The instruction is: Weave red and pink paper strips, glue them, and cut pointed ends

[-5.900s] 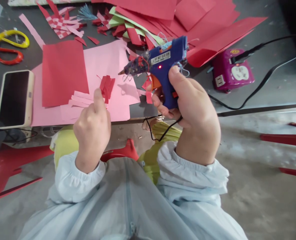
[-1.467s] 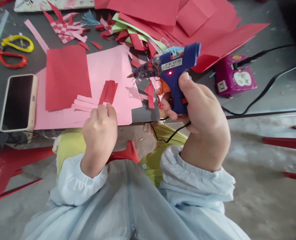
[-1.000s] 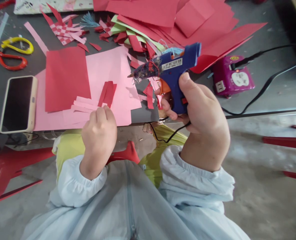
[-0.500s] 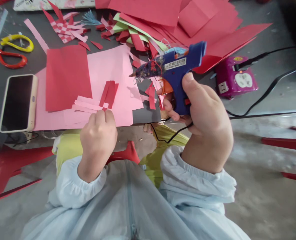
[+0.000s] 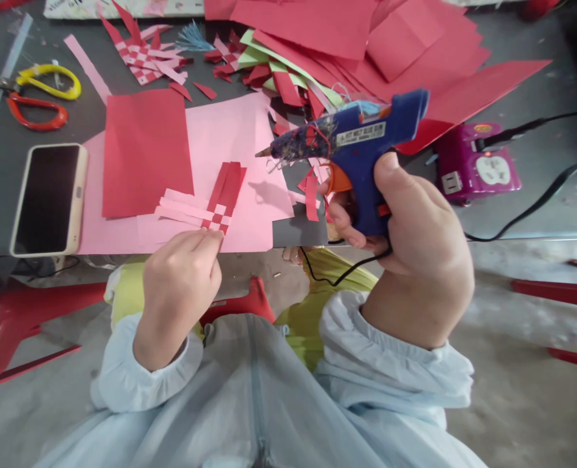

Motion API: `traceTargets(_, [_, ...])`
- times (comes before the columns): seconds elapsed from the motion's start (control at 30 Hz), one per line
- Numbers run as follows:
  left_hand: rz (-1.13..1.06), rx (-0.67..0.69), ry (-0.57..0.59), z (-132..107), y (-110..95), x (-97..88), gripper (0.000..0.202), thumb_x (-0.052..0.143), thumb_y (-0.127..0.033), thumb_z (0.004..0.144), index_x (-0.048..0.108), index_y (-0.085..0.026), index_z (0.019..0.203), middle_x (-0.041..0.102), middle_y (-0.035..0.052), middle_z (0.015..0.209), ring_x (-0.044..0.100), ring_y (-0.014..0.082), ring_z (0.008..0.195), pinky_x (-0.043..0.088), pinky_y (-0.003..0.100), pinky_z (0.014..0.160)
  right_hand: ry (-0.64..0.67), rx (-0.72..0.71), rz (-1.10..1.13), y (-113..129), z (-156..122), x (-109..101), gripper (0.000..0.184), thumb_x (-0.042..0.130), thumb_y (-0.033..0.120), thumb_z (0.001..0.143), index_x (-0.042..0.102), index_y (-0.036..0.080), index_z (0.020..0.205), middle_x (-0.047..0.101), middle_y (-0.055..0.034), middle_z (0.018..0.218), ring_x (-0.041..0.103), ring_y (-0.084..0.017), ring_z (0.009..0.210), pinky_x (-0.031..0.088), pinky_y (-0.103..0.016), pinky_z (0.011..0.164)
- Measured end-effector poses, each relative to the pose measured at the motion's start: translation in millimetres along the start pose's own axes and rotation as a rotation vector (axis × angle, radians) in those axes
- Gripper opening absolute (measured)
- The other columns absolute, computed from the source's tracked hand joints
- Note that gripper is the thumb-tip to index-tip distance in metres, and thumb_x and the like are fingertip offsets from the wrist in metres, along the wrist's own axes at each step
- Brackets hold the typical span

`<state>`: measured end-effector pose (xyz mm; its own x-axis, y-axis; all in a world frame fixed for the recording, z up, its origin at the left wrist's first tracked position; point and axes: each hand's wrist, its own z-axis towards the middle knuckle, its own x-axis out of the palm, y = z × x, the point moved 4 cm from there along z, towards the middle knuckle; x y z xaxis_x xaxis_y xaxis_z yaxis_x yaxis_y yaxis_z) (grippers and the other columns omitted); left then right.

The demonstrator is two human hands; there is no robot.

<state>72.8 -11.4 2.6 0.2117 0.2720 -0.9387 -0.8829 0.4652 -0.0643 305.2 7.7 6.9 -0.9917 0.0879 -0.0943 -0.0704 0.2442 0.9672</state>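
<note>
My right hand [image 5: 410, 227] is wrapped round the handle of a blue hot melt glue gun [image 5: 361, 140] with an orange trigger, held up over the table's edge. Its nozzle points left, with glue strings hanging from the tip. At the table's front edge, my left hand [image 5: 183, 279] has its fingers closed on the lower end of a small woven piece of red and pink paper strips [image 5: 218, 218]. Loose red strips stick up from the weave and pink ones stick out to the left. Beneath lie pink paper sheets [image 5: 263, 188] and a red paper sheet [image 5: 146, 153].
A phone [image 5: 48, 200] and scissors [image 5: 39, 97] lie at the left. Toward the back are another woven paper piece [image 5: 144, 58], scraps and a pile of red paper [image 5: 308, 29]. A purple power socket box [image 5: 478, 162] with black cables stands at the right.
My left hand's fingers have shifted down and left on the woven piece, uncovering more of its checkered part. My right hand still holds the glue gun raised. The view has shifted slightly.
</note>
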Motion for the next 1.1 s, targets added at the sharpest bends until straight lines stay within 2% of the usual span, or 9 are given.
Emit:
traceTargets(0.13, [-0.046, 0.071, -0.021, -2, -3, -2.6, 0.035, 0.043, 0.0, 0.083, 0.074, -0.013, 0.093, 0.079, 0.0085, 0.092, 0.075, 0.0241, 0.086, 0.061, 0.035, 0.072, -0.006, -0.031, 0.032, 2, 0, 5, 0.044, 0.049, 0.058, 0.096, 0.068, 0.025, 0.073, 0.056, 0.0004, 0.056, 0.037, -0.01, 0.038, 0.017, -0.027, 0.036])
traceTargets(0.27, [-0.071, 0.086, -0.014, -2, -2, -2.5, 0.033, 0.045, 0.0, 0.083, 0.074, -0.013, 0.095, 0.079, 0.0095, 0.093, 0.075, 0.0249, 0.091, 0.062, 0.036, 0.078, -0.02, 0.015, 0.063, 2, 1, 9, 0.044, 0.05, 0.05, 0.096, 0.063, 0.021, 0.066, 0.057, 0.0, 0.056, 0.039, -0.008, 0.038, 0.018, -0.025, 0.036])
traceTargets(0.37, [-0.087, 0.082, -0.02, -2, 0, -1.4, 0.033, 0.047, -0.001, 0.083, 0.074, -0.016, 0.095, 0.078, 0.0082, 0.093, 0.074, 0.025, 0.098, 0.063, 0.038, 0.084, -0.005, 0.036, 0.081, 2, 3, 12, 0.049, 0.05, 0.054, 0.095, 0.059, 0.02, 0.061, 0.056, 0.0, 0.054, 0.037, -0.007, 0.036, 0.017, -0.024, 0.035])
traceTargets(0.57, [-0.139, -0.014, -0.038, -5, 5, 0.7, 0.036, 0.047, -0.003, 0.084, 0.075, -0.02, 0.1, 0.08, 0.0057, 0.098, 0.076, 0.0222, 0.095, 0.062, 0.035, 0.081, 0.008, 0.026, 0.068, 3, 5, 16, 0.047, 0.052, 0.057, 0.094, 0.063, 0.022, 0.064, 0.055, 0.0004, 0.051, 0.035, -0.009, 0.036, 0.018, -0.023, 0.033])
traceTargets(0.7, [-0.194, -0.119, -0.124, -7, 10, -2.5, 0.038, 0.046, -0.001, 0.084, 0.074, -0.02, 0.099, 0.081, 0.003, 0.099, 0.077, 0.0196, 0.092, 0.061, 0.03, 0.078, -0.003, 0.025, 0.08, 2, 6, 16, 0.046, 0.051, 0.053, 0.095, 0.062, 0.021, 0.064, 0.056, 0.0002, 0.053, 0.036, -0.008, 0.035, 0.017, -0.022, 0.033])
traceTargets(0.83, [-0.19, -0.171, -0.213, -7, 16, -4.3, 0.037, 0.046, 0.0, 0.083, 0.074, -0.02, 0.098, 0.08, 0.0024, 0.097, 0.075, 0.0194, 0.094, 0.059, 0.031, 0.086, 0.008, 0.026, 0.075, 2, 5, 16, 0.046, 0.052, 0.056, 0.094, 0.062, 0.022, 0.064, 0.054, 0.0001, 0.053, 0.034, -0.008, 0.036, 0.015, -0.023, 0.033])
traceTargets(1.0, [-0.163, -0.127, -0.127, -3, 17, 3.1, 0.039, 0.044, -0.002, 0.085, 0.071, -0.02, 0.106, 0.078, 0.0056, 0.106, 0.072, 0.0226, 0.103, 0.056, 0.037, 0.096, 0.032, 0.034, 0.013, 2, 3, 17, 0.048, 0.051, 0.06, 0.093, 0.062, 0.026, 0.062, 0.055, -0.0003, 0.056, 0.034, -0.01, 0.038, 0.016, -0.027, 0.035])
traceTargets(1.1, [-0.164, -0.072, -0.095, -1, 14, 6.1, 0.038, 0.044, -0.002, 0.085, 0.07, -0.019, 0.106, 0.077, 0.0071, 0.107, 0.071, 0.0238, 0.105, 0.056, 0.04, 0.098, 0.032, 0.033, 0.028, 2, 4, 17, 0.042, 0.053, 0.06, 0.092, 0.068, 0.029, 0.068, 0.056, -0.0005, 0.059, 0.037, -0.012, 0.04, 0.016, -0.028, 0.035])
